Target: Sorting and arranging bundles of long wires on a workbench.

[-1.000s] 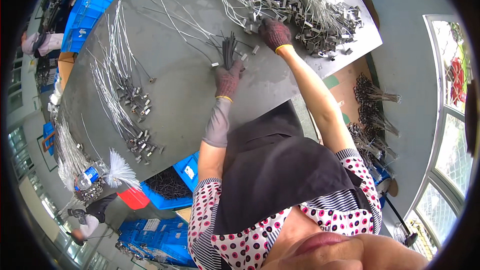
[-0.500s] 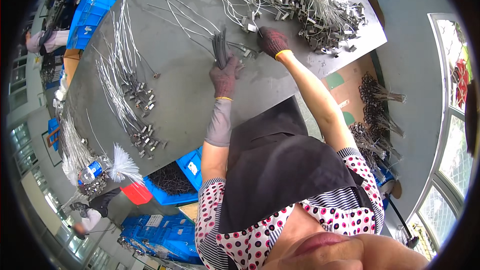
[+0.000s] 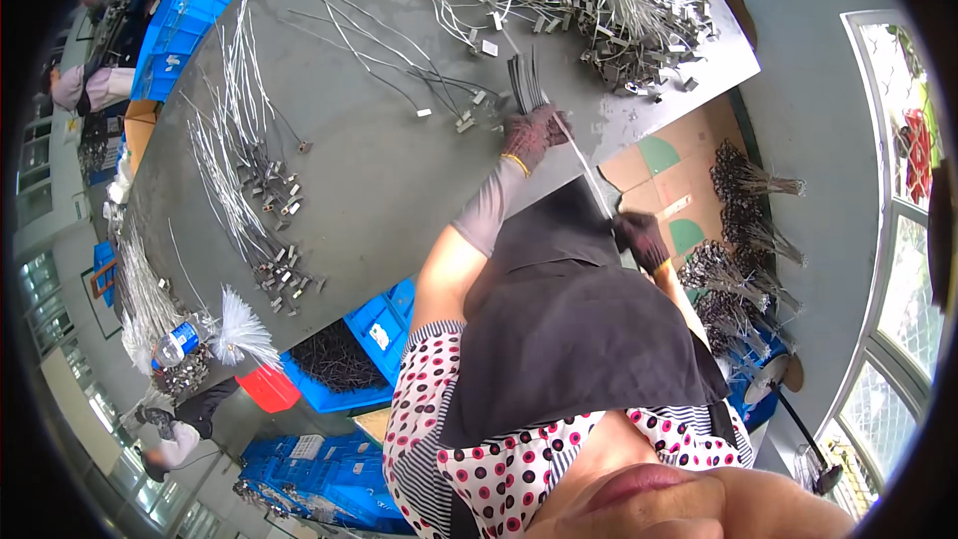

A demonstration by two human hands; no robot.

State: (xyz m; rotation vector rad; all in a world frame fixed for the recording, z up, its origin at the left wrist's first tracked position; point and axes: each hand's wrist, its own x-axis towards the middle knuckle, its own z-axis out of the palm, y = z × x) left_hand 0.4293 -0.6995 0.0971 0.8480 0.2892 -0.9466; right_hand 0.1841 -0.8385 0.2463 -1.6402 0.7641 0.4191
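Observation:
My left hand [image 3: 537, 137], in a dark maroon knit glove, is closed around a bundle of short dark grey tubes [image 3: 524, 86] above the table near its front edge. A pale wire [image 3: 586, 169] runs slantwise from beside that bundle to my right hand [image 3: 642, 241], also gloved, which is closed on its near end by my black apron. The right fingertips are partly hidden. To the left of the bundle lie a few loose wires [image 3: 374, 73] with small metal connectors [image 3: 466, 121] at their ends.
A big heap of connector-ended wires [image 3: 639, 40] covers the far right of the grey table [image 3: 369, 210]. More wire bundles [image 3: 269, 190] lie at left. Blue bins [image 3: 384, 334] stand below the table edge, and dark bundles [image 3: 738, 180] hang or lie at right beside cardboard [image 3: 659, 170].
My left hand has moved right with the tube bundle. My right hand has come back from the heap toward my body, drawing the pale wire. The few wires at left have stayed on the table.

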